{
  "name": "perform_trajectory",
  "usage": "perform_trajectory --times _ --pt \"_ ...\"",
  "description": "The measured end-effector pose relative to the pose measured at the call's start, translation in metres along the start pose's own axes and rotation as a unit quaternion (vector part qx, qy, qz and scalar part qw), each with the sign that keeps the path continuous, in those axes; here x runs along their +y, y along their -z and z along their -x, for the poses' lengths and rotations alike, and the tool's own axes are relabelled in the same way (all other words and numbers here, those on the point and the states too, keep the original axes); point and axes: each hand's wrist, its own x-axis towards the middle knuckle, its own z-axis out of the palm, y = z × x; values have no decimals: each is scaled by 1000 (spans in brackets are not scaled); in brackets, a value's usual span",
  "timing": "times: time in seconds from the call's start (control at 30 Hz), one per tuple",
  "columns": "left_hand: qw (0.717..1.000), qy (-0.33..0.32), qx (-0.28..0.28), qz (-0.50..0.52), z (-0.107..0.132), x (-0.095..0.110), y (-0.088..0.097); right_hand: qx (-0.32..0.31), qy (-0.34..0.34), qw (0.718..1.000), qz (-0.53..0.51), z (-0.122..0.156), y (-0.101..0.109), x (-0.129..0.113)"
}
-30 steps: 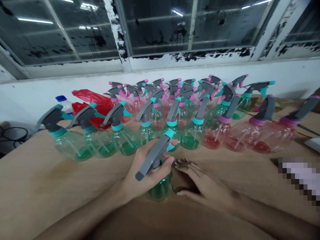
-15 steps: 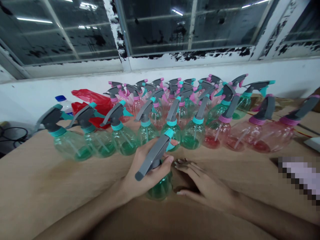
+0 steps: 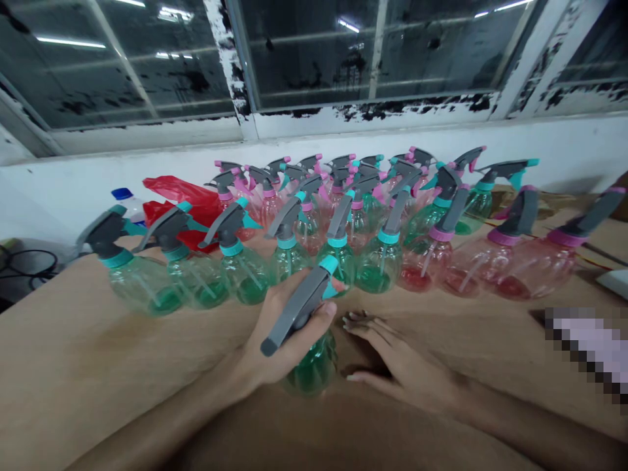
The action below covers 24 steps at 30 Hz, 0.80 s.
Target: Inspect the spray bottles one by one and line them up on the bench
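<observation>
My left hand [image 3: 279, 333] is wrapped round the neck of a green spray bottle [image 3: 313, 369] in front of me. Its grey trigger head slants up to the right and ends in a turquoise nozzle; my fingers cover the collar. To the right, my right hand [image 3: 405, 360] lies on the table [image 3: 147, 386] with fingers stretched and thumb apart, holding nothing. Just beyond my hands stands a row of spray bottles: green ones with turquoise collars, such as this green bottle [image 3: 377, 271], and pink ones, such as this pink bottle [image 3: 426, 265].
More pink and green spray bottles [image 3: 338, 186] crowd behind the front row. A red plastic bag [image 3: 189, 199] and a blue-capped bottle [image 3: 126, 203] stand at back left. A blurred-out pinkish item [image 3: 589, 340] lies at right. Behind is a white wall [image 3: 63, 190] under windows.
The held spray bottle has shifted very slightly to the left with my left hand. My right hand stays where it was.
</observation>
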Motion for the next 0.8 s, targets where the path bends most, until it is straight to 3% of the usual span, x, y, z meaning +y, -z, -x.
perform_trajectory --times 0.8 --pt "1000 11 -1 15 2 -3 -4 7 21 1000 17 0 -1 1"
